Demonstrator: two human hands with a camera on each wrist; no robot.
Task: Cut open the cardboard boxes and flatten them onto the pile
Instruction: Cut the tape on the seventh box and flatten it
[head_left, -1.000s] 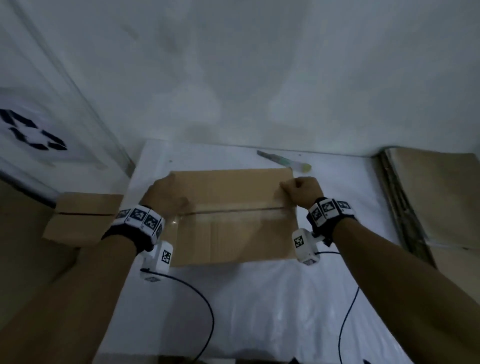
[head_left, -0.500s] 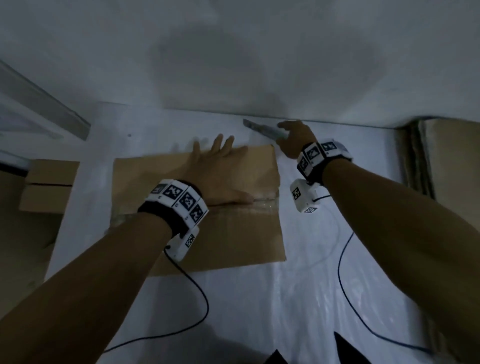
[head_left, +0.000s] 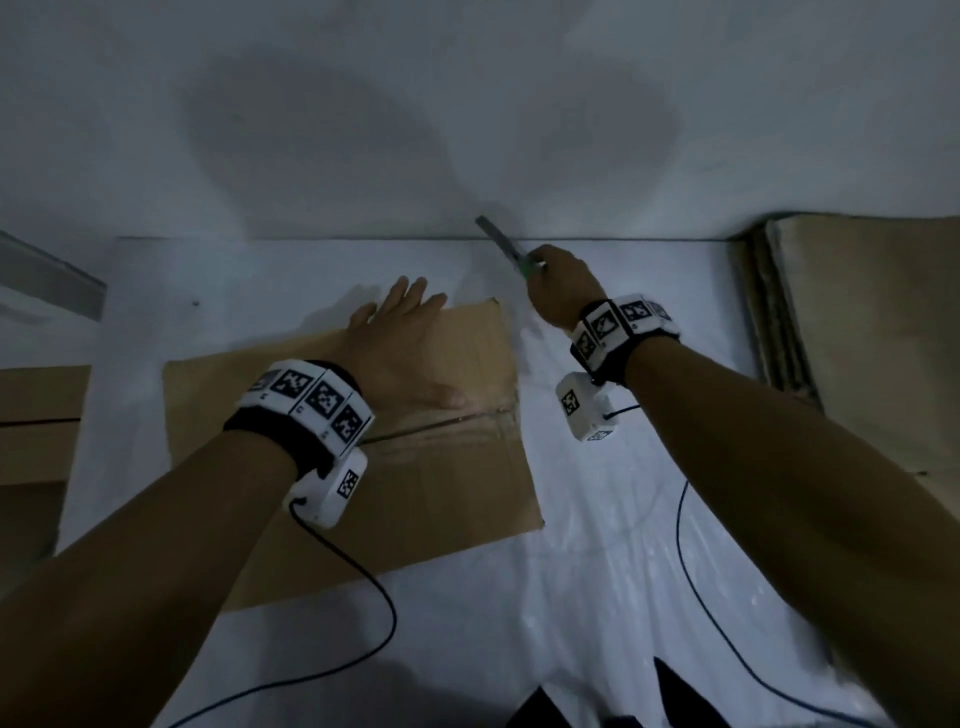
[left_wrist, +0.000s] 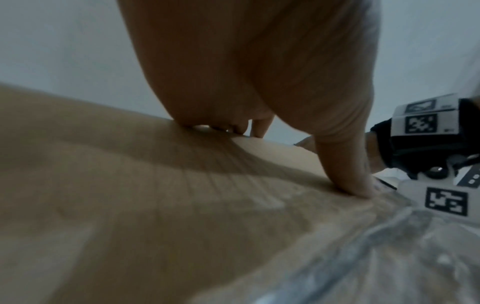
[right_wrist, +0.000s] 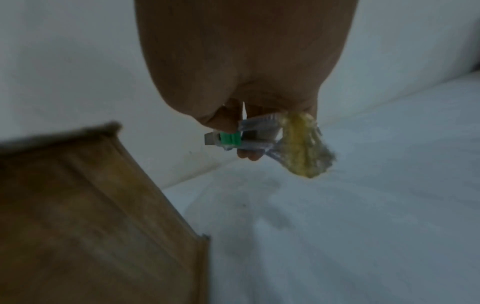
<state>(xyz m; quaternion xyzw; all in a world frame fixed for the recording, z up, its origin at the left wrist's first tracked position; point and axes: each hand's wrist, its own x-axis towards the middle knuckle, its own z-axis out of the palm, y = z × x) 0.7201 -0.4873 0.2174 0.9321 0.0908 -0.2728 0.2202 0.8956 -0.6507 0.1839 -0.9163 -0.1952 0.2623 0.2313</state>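
A taped cardboard box (head_left: 426, 488) lies on the white table (head_left: 597, 597), its clear tape seam running left to right across the top. My left hand (head_left: 410, 353) rests flat on the box's far half with fingers spread, thumb by the seam (left_wrist: 348, 181). My right hand (head_left: 558, 288) is off the box, beyond its far right corner, gripping a box cutter (head_left: 506, 247) whose grey blade end points up and away. In the right wrist view the cutter (right_wrist: 249, 137) shows a clear handle, a green slider and a crumpled yellowish tape scrap (right_wrist: 303, 146) at its end.
A pile of flattened cardboard (head_left: 872, 338) lies at the table's right edge. Another brown box (head_left: 36, 421) stands off the table's left side. A white wall rises right behind the table. Two sensor cables (head_left: 363, 613) trail over the near tabletop.
My right hand left the box's far right corner, took hold of the cutter lying behind the box and lifted it. My left hand shifted from the box's left end to lie flat on top.
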